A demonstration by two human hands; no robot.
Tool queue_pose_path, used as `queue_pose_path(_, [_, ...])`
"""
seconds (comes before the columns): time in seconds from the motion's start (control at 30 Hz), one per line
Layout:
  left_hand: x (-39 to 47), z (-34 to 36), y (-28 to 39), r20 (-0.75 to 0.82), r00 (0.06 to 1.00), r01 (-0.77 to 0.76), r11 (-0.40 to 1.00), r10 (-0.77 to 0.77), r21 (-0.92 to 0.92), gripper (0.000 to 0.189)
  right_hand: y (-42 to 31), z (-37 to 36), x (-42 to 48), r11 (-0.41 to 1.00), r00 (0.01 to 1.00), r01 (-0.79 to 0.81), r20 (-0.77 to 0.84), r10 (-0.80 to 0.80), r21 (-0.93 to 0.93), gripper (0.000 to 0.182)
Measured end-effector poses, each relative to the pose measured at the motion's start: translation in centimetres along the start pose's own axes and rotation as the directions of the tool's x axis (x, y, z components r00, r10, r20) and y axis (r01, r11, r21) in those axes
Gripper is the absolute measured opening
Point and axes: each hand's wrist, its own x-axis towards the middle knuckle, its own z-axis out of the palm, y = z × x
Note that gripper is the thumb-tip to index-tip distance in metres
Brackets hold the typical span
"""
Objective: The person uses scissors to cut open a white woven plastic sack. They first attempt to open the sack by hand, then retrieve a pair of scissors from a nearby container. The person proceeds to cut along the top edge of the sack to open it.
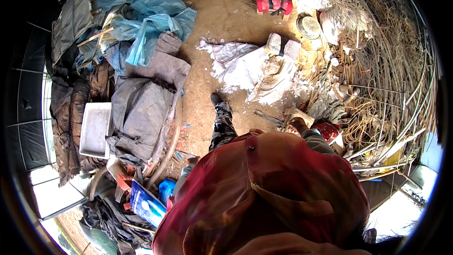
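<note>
My right hand [298, 124] hangs low beside my body, over a pale wooden block or small stool [305, 116]. Whether its fingers hold anything cannot be made out. A dark wooden stick [268, 117] lies on the dirt floor just left of it, and a red patterned cloth [326, 131] is to its right. Only a small part of my left hand [193, 160] shows at the edge of my red jacket [283, 163], which hides the rest. Nearest to it are a blue plastic bag [166, 189] and a curved wooden pole [175, 138].
White sacking [240, 62] is spread ahead, with two small padded stools [291, 49] at its edge. Dry vines and poles [389, 60] crowd the right. At left are a white plastic tray [95, 131], grey sheeting [145, 113] and blue plastic film [155, 17]. Farther off stands a red-padded stool [274, 1].
</note>
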Motion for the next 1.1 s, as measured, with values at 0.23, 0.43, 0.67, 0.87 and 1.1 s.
queue_pose_path(0.23, [8.2, -15.5, 14.2, -0.001, 1.000, 0.012, 1.000, -0.012, -0.007, 0.018, -11.2, 8.1, 2.6, 0.963, 0.999, 0.043, 0.026, -0.038, -0.267, 0.016])
queue_pose_path(0.43, [16.0, -25.3, 36.1, 0.123, 0.988, -0.071, 0.986, 0.090, -0.153, 0.018, -21.9, 9.5, 5.4, 0.961, 0.988, 0.074, -0.113, -0.107, -0.265, 0.018])
queue_pose_path(0.67, [25.2, -28.3, 58.7, 0.207, 0.806, -0.584, 0.801, 0.554, 0.133, 0.014, -37.5, 5.4, 14.2, 0.748, 0.992, 0.042, -0.063, -0.111, -0.662, 0.017])
queue_pose_path(0.87, [28.2, -29.7, 72.1, 0.196, 0.981, 0.041, 0.975, 0.002, -0.217, 0.016, -54.8, -2.1, 20.6, 0.981, 0.962, 0.192, -0.199, -0.186, 0.012, 0.014])
queue_pose_path(1.1, [32.2, -39.6, 79.0, 0.086, 0.994, 0.083, 0.969, -0.065, -0.231, 0.016, -83.6, -5.5, 23.0, 0.962, 0.956, 0.271, -0.128, -0.264, 0.041, 0.013])
